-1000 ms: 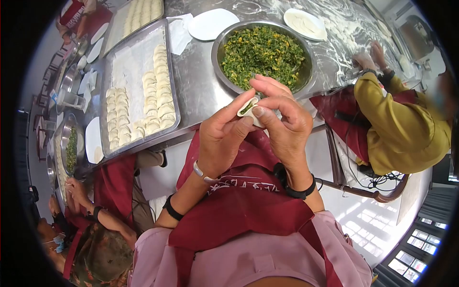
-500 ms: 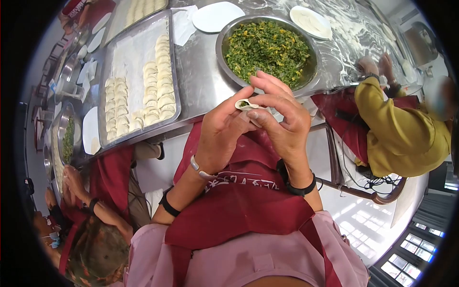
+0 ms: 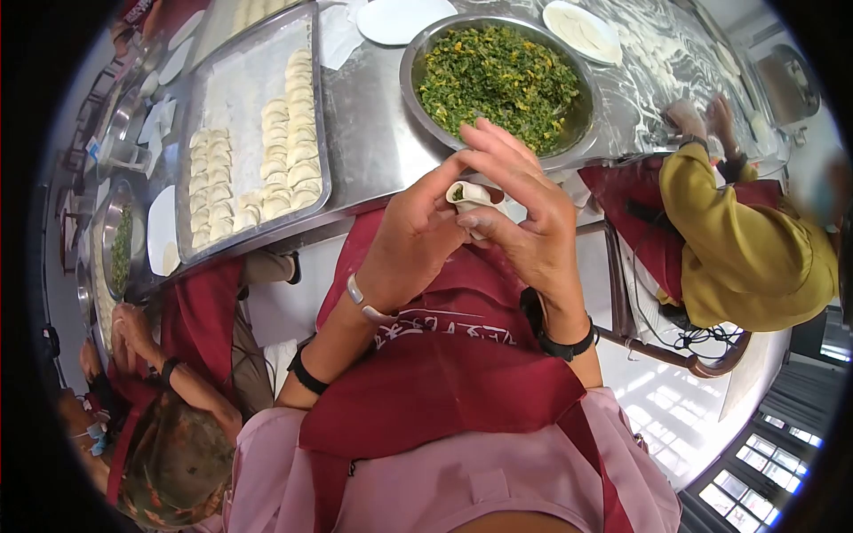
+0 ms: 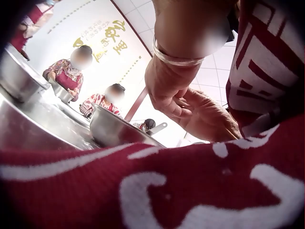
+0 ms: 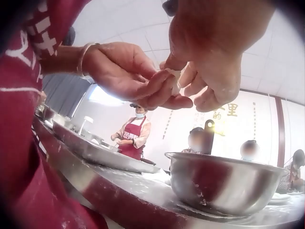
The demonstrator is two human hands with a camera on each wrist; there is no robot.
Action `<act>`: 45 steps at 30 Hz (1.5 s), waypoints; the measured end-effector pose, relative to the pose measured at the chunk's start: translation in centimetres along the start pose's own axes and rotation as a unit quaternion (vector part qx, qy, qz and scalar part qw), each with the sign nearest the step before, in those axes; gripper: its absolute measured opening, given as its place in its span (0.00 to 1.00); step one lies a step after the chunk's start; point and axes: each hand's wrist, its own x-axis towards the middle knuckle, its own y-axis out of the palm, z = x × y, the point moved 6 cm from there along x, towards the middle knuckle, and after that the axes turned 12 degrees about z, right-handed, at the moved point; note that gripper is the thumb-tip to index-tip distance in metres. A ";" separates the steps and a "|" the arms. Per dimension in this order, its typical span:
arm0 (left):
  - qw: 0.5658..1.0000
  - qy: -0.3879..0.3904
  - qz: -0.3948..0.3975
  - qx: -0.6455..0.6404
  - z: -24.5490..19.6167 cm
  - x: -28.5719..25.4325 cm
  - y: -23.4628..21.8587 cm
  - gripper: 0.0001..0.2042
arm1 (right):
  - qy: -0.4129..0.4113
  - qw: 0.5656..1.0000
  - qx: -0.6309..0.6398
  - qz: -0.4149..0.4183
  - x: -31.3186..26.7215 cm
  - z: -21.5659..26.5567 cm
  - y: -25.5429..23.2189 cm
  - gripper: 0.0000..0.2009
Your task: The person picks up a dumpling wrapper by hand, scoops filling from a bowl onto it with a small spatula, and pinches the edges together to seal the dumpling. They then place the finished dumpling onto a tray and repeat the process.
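Between both hands is a dumpling [image 3: 475,197], its white wrapper folded over, with a bit of green filling showing at the open left end. My left hand [image 3: 413,235] holds that end between thumb and fingers. From the other side my right hand [image 3: 533,213] pinches the wrapper's edge, thumb in front and forefinger behind. In the right wrist view the dumpling [image 5: 175,78] is mostly covered by fingers. Just beyond the hands stands a steel bowl [image 3: 410,93] of chopped green and yellow filling [image 3: 498,84].
A metal tray [image 3: 233,98] with rows of finished dumplings [image 3: 289,147] lies to the left. White plates stand behind the bowl, one bearing wrappers [image 3: 582,31]. A person in a yellow top [image 3: 755,240] works at the right, another person [image 3: 178,444] at the left.
The hands have stayed together, turning the dumpling so its open end faces left and tilts up. Fingers have shifted slightly along the wrapper. The head view has moved a little.
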 end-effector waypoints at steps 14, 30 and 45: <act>0.999 0.012 -0.020 0.042 -0.3 0.0 0.0 0.24 | 0.000 0.995 0.098 -0.007 -0.8 -1.6 0.7 0.07; 0.999 -0.010 0.018 0.050 0.3 -0.3 -0.5 0.23 | -0.011 0.999 0.013 0.035 -0.1 -0.4 0.1 0.14; 0.999 0.030 -0.011 0.027 -0.7 -0.5 0.2 0.21 | -0.024 0.989 0.142 0.042 -0.1 -0.8 0.4 0.06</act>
